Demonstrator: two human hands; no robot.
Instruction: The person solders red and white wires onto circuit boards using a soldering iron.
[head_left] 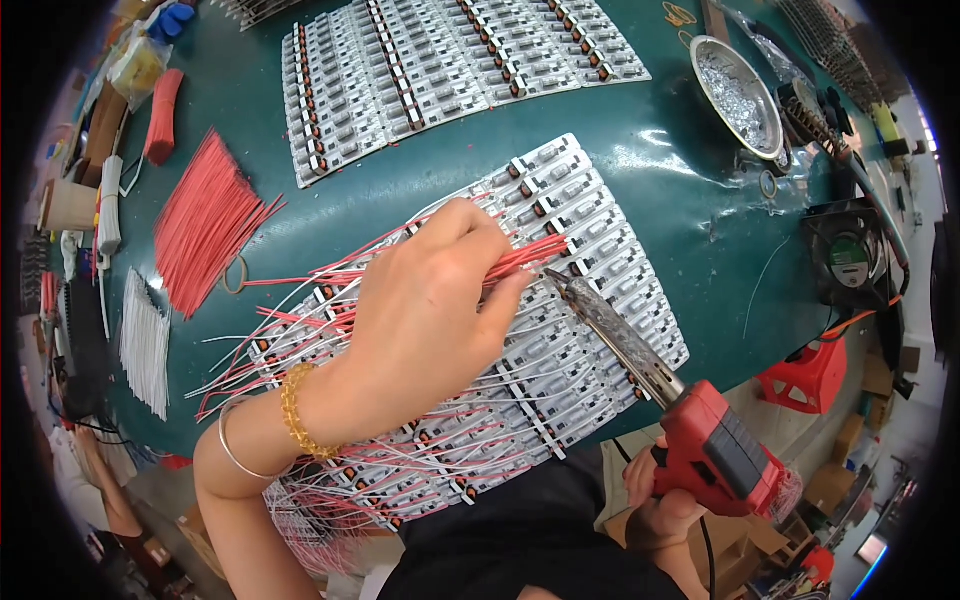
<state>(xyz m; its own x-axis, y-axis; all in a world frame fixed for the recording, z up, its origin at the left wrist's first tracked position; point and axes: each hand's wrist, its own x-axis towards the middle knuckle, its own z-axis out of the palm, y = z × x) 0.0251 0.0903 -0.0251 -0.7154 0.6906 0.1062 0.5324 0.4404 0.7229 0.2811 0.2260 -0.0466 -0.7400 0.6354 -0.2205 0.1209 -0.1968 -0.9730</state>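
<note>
A bundle of red wires (528, 254) is pinched in my left hand (425, 300), its ends poking out to the right over a circuit board panel (600, 260). My right hand (660, 500) grips a red and black soldering gun (715, 445) by its handle. The gun's dark tip (560, 280) hovers close to the wire ends; whether it touches the board I cannot tell. Many red and white wires (420, 460) trail across the panel's left and near parts, and my left hand hides some of its middle.
Another circuit board panel (450, 65) lies at the back. Red wires (210, 225) and white wires (146, 340) are piled at left. A metal bowl (736, 98) of shiny bits stands back right, near a small black fan (855, 255). Beyond the table's right edge is a red stool (808, 378).
</note>
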